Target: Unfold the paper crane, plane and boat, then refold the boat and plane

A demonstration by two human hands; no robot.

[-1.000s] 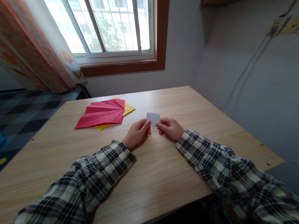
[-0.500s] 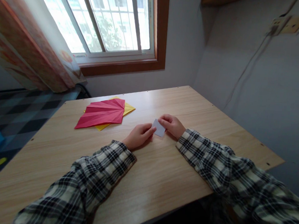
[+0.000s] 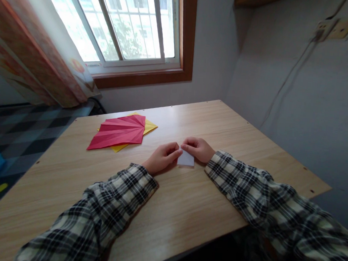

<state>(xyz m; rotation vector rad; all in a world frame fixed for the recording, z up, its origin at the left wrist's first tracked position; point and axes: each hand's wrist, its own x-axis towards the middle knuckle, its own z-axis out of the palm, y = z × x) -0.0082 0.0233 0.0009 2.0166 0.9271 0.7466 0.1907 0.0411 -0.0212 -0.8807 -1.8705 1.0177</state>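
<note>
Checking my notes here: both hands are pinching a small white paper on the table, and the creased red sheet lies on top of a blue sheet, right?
Not quite. In the head view, the red sheet lies on a yellow sheet, not blue. Both hands do pinch the small white paper.

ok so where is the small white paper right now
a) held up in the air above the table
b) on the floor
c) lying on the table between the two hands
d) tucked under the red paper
c: the white paper lies flat on the table, with the left hand and right hand pinching its far edge.
</note>
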